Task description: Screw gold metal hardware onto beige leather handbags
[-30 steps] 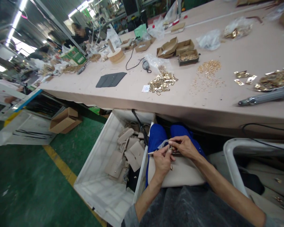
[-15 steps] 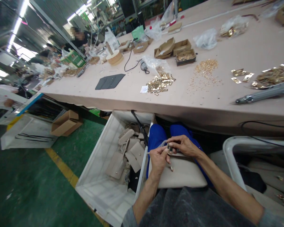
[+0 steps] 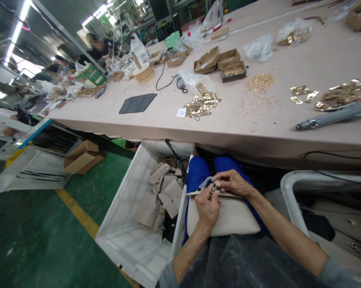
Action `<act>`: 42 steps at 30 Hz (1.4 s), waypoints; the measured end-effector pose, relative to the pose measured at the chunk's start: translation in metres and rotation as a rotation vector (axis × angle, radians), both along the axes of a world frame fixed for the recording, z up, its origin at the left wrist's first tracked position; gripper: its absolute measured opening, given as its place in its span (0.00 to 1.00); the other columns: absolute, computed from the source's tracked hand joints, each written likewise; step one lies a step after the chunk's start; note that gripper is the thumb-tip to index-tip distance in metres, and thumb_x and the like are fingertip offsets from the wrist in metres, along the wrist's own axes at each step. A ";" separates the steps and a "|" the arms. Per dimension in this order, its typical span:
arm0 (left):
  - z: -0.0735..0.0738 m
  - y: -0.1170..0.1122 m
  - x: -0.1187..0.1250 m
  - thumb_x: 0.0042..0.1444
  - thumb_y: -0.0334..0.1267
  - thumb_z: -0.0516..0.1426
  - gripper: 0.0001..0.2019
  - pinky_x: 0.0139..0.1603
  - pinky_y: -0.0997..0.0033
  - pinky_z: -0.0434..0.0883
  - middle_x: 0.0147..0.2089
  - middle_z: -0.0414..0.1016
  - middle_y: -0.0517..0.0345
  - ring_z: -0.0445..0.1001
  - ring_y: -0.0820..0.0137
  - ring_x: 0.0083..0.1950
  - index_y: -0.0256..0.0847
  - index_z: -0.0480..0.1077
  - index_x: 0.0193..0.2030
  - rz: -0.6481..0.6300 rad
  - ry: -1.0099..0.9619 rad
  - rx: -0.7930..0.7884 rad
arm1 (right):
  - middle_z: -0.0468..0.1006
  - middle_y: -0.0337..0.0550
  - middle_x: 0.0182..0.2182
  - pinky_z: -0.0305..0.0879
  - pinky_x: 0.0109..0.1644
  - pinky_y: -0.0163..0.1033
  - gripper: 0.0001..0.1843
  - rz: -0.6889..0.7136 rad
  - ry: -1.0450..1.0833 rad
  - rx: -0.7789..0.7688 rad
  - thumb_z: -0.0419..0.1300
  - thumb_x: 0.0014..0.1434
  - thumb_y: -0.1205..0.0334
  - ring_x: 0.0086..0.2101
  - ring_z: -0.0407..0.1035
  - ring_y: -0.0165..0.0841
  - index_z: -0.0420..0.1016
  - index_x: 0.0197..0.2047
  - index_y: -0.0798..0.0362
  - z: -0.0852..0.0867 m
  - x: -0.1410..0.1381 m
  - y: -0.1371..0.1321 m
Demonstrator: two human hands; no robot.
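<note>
Bag (image 3: 228,218): had it lying flat across the blue-trousered thighs (image 3: 199,172), just right of a white crate (image 3: 123,240). Pinched a small gold clasp (image 3: 215,186) at its far edge between left hand (image 3: 208,204) and right hand (image 3: 233,183), with thumbs and fingers of both bent in on it; could not tell how it joined the bag. Saw more bags (image 3: 146,209) heaped inside the crate, and others in a pale bin (image 3: 288,192) to the right. On the table (image 3: 165,118) ahead, saw a grey panel (image 3: 138,103), gold plates (image 3: 201,106) in a loose pile, tiny gold bits (image 3: 260,83) scattered near an open box (image 3: 233,73), and a driver (image 3: 333,117) lying at the right.
</note>
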State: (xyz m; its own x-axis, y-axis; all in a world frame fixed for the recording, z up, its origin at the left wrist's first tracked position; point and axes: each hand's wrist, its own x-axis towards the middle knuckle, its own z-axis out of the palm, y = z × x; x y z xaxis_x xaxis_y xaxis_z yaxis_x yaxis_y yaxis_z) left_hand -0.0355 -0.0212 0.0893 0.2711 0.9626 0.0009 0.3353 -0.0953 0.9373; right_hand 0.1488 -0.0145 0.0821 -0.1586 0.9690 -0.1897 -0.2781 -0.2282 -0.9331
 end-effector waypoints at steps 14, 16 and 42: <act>-0.004 -0.002 0.007 0.60 0.42 0.63 0.15 0.28 0.68 0.76 0.25 0.80 0.53 0.79 0.63 0.24 0.38 0.83 0.50 0.083 0.034 -0.021 | 0.76 0.42 0.32 0.65 0.31 0.35 0.21 -0.050 -0.246 0.143 0.65 0.63 0.45 0.27 0.68 0.30 0.86 0.48 0.54 0.003 -0.008 -0.005; -0.005 -0.002 0.006 0.59 0.42 0.63 0.13 0.30 0.67 0.77 0.25 0.81 0.51 0.80 0.60 0.27 0.39 0.84 0.47 0.121 0.041 0.015 | 0.76 0.43 0.31 0.63 0.32 0.36 0.19 -0.114 -0.466 0.221 0.61 0.67 0.48 0.29 0.68 0.32 0.87 0.47 0.53 0.005 -0.016 -0.007; -0.008 -0.010 0.012 0.64 0.36 0.57 0.11 0.34 0.69 0.74 0.27 0.80 0.53 0.78 0.63 0.28 0.40 0.83 0.42 0.100 0.082 0.164 | 0.76 0.42 0.34 0.61 0.35 0.35 0.21 0.087 -0.422 0.309 0.62 0.66 0.44 0.31 0.67 0.32 0.85 0.45 0.53 0.015 0.001 0.005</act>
